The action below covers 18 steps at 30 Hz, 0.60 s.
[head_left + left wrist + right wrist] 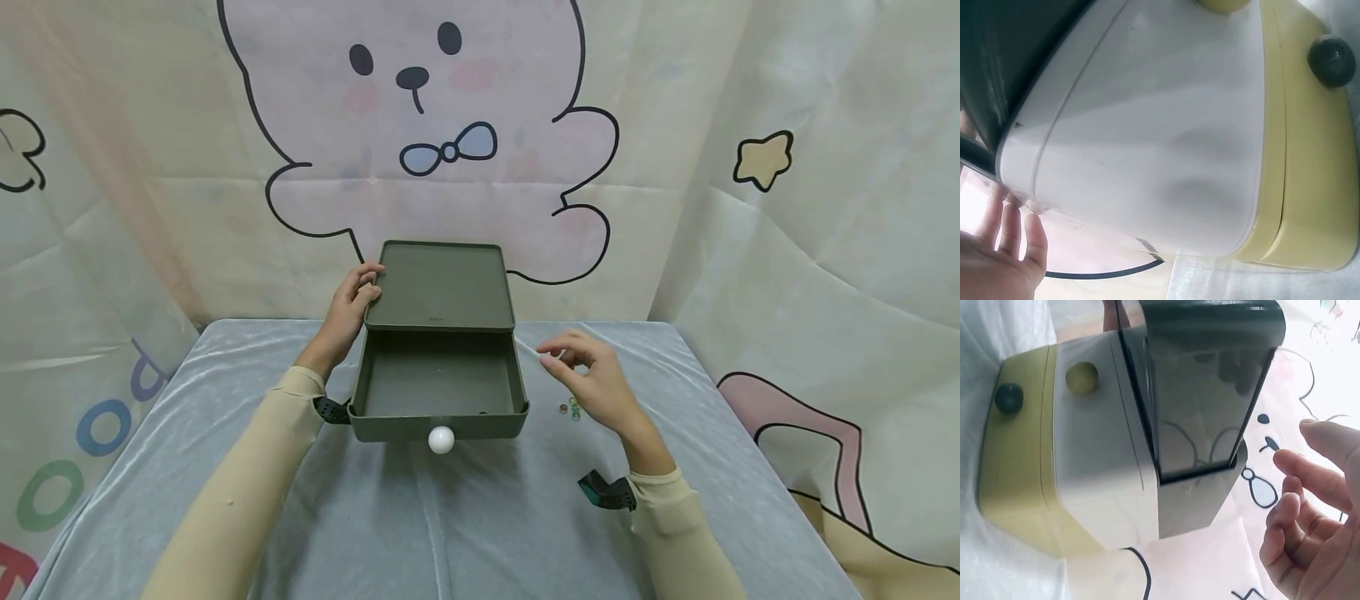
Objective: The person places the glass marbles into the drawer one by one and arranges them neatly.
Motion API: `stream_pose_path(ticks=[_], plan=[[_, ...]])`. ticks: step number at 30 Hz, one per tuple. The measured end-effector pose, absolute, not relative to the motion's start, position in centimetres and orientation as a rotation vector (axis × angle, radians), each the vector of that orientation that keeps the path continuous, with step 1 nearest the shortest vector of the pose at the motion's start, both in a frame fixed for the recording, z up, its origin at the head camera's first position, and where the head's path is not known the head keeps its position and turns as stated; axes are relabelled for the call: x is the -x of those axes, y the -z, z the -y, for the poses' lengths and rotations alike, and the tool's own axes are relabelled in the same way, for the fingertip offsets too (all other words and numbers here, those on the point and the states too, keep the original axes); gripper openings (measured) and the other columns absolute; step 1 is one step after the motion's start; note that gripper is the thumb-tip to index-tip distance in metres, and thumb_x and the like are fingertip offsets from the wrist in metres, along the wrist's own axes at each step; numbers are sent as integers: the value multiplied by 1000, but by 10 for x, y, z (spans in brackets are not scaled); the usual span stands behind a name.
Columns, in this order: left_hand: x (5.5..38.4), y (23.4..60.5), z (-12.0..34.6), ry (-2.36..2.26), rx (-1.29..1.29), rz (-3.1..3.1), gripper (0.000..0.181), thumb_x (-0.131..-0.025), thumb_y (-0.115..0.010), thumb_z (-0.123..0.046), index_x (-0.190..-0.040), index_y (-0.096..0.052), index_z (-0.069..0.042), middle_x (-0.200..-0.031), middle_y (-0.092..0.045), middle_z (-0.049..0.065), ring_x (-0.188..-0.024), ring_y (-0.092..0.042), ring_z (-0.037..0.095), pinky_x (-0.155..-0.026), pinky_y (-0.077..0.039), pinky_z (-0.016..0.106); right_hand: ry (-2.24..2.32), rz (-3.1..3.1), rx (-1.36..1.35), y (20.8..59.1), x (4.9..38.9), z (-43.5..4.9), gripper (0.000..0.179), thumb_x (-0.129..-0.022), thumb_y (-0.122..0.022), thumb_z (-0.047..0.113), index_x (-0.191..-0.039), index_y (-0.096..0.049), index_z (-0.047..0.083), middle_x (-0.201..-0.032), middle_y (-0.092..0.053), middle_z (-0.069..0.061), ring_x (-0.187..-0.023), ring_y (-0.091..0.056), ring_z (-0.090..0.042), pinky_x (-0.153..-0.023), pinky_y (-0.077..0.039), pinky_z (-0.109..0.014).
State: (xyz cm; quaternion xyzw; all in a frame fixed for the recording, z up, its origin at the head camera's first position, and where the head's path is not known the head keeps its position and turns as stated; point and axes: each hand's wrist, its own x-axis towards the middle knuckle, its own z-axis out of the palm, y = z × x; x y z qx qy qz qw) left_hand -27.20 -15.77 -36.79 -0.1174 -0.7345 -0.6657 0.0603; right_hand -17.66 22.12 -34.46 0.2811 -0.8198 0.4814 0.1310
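Observation:
A small drawer unit stands on the table, its dark green top (442,285) facing up. The green drawer (440,427) is pulled out toward me, with a white knob (441,440) on its front. My left hand (350,310) rests its fingers at the unit's left edge near the back; in the left wrist view, fingers (1035,240) reach past the side. My right hand (588,371) hovers right of the drawer, fingers bent, with nothing visible between them in the right wrist view. Small green rings (575,408) and a brown bit (563,408) lie below it.
Below the green drawer, the unit has a white drawer (1100,444) with a yellow knob (1082,378) and a yellow drawer (1016,456) with a dark knob (1009,399). A pale cloth covers the table (480,533); printed curtains (675,83) hang behind and beside it.

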Motion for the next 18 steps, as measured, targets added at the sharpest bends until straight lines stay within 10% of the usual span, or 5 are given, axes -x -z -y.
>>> stream_pose_path(ticks=[18], plan=[[272,368,157,2003,355,2226,42,-106,-41,-19,-147,-39,-10,-163,-26,15,-149,-26,31,-118,-26,57,-1437,2373,-723,345,165,-234,14,-92,-62,-10,-103,-71,-8,-93,-66,-18,-67,-54,0,-70,-50,-26]])
